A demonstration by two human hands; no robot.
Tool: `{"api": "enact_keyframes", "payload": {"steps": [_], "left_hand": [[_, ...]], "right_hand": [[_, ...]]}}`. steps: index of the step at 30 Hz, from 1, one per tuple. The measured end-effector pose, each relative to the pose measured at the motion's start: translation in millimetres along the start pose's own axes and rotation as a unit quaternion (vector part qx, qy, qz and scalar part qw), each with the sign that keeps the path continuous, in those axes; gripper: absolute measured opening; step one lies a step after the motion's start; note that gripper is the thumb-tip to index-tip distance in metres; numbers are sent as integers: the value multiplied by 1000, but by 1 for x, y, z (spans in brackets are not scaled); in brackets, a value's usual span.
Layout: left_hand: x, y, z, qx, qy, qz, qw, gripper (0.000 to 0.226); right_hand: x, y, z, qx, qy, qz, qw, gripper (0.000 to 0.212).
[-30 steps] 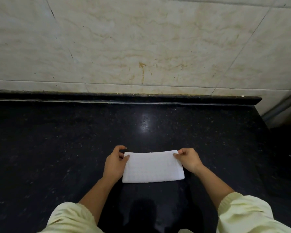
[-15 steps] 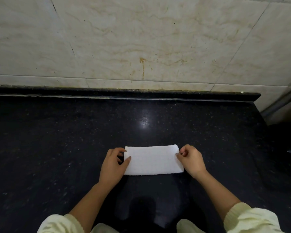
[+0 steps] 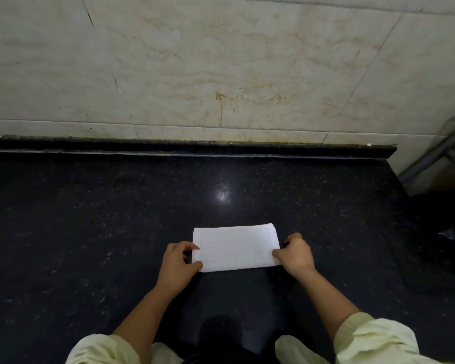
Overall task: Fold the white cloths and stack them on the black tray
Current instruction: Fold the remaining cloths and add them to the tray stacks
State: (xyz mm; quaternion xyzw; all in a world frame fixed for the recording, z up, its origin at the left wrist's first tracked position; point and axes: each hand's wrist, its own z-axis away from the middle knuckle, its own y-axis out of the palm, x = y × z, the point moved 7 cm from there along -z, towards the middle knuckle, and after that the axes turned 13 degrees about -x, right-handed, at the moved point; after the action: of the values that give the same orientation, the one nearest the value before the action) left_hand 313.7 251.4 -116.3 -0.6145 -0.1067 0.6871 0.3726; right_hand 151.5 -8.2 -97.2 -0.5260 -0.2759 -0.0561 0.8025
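A white cloth (image 3: 235, 247), folded into a flat rectangle, lies on the black speckled counter (image 3: 116, 219) just in front of me. My left hand (image 3: 177, 267) pinches the cloth's left edge near its near corner, thumb and fingers curled round it. My right hand (image 3: 296, 254) pinches the right edge near the near right corner in the same way. The black tray is not in view.
A beige marble wall (image 3: 221, 69) rises behind the counter's raised back lip (image 3: 195, 147). The counter ends at the right, where a grey metal bar (image 3: 436, 153) and dark clutter (image 3: 449, 232) show. Pale yellow sleeves cover my forearms.
Both hands have slid from the cloth's far corners toward its near corners along the side edges. The cloth stays flat in place.
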Motion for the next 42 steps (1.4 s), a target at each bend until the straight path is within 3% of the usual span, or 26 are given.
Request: {"api": "enact_keyframes", "payload": {"steps": [6,13,17,21,27,33,42], "left_hand": [[0,3,-5,14,-3,2,1000,35],[3,2,-10,25,-8,6,1000,31],[4,1,-14,18,-14,18,1000,22],[6,2,-17,26,-10,21,999,23],[9,4,-19,42,-18,34,998,25],[9,5,-22,55,-15,38,998,27],[10,2,-26,70,-3,38,997,21]], "right_hand": [[2,8,-2,28,96,-27,995,28],[8,10,5,50,111,-74,990,16],[12,2,6,46,130,-162,977,23],[31,-3,12,54,76,-167,982,19],[78,6,32,89,-29,-172,981,32],[110,43,54,150,-51,-129,979,28],[124,92,69,176,-74,-66,980,21]]}}
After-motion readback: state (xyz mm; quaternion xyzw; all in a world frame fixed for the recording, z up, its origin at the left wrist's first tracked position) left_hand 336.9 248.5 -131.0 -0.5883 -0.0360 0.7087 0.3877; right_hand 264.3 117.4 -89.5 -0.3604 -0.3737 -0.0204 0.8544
